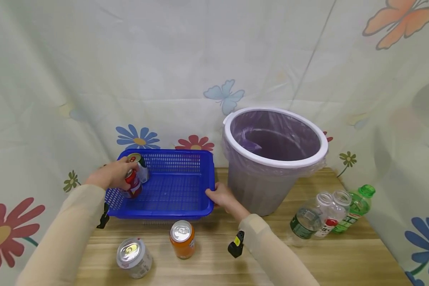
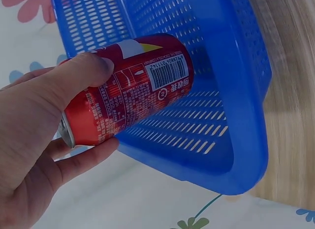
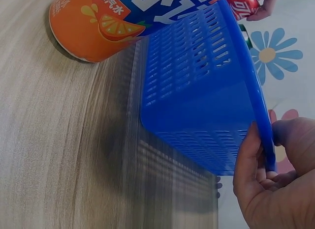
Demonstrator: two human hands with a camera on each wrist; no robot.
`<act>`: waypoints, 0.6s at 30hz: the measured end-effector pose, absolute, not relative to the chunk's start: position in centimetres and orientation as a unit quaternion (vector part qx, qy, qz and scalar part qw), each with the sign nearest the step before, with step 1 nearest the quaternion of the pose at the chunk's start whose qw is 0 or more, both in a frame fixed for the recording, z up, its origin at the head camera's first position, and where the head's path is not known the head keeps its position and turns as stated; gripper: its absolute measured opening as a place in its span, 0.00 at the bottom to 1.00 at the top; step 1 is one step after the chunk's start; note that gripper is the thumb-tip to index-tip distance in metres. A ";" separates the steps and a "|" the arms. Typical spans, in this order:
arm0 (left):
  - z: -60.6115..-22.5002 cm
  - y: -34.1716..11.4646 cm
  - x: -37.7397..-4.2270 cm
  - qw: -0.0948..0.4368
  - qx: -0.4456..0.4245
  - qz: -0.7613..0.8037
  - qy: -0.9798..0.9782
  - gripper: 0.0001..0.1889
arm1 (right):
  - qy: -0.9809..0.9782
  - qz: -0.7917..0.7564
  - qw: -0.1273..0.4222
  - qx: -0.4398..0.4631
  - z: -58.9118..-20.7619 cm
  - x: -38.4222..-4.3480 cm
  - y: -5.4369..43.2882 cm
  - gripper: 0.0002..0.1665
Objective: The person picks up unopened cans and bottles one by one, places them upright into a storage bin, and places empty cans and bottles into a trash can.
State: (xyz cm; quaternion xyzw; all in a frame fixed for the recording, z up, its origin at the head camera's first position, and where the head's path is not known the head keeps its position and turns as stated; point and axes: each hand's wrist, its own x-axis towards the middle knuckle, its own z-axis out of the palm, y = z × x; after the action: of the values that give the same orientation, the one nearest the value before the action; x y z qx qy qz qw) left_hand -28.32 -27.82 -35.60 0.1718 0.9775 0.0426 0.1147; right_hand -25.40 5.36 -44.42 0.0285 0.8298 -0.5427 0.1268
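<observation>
my left hand [image 1: 112, 174] grasps the red can [image 1: 133, 188] in the basket [image 1: 171, 194], left of the frame; my right hand [image 1: 223, 196] grips the basket's edge. one tall can [image 1: 143, 174] is already inside; the orange can [image 1: 183, 241] and white can [image 1: 137, 260], lower in the frame, seem left.

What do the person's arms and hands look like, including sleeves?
The left sleeve and right sleeve are cream-coloured. The left wrist device and right wrist device are black, the latter with a yellow mark. The left hand and right hand wear no gloves.
</observation>
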 end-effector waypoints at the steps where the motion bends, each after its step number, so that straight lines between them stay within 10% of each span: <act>1: -35.6 -27.7 -28.4 0.114 0.172 0.040 0.978 0.29 | 0.830 -0.543 0.126 0.029 -44.4 -25.4 5.4 0.13; 18: -36.7 -27.0 -29.0 0.122 0.138 0.040 0.982 0.30 | 0.828 -0.546 0.126 0.029 -44.5 -25.4 5.4 0.14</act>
State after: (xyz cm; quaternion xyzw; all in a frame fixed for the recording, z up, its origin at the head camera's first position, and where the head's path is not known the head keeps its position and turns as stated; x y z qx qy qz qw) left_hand -28.98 -26.96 -36.71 0.1381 0.9820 0.0396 0.1224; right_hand -25.42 5.39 -44.46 0.0292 0.8275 -0.5463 0.1264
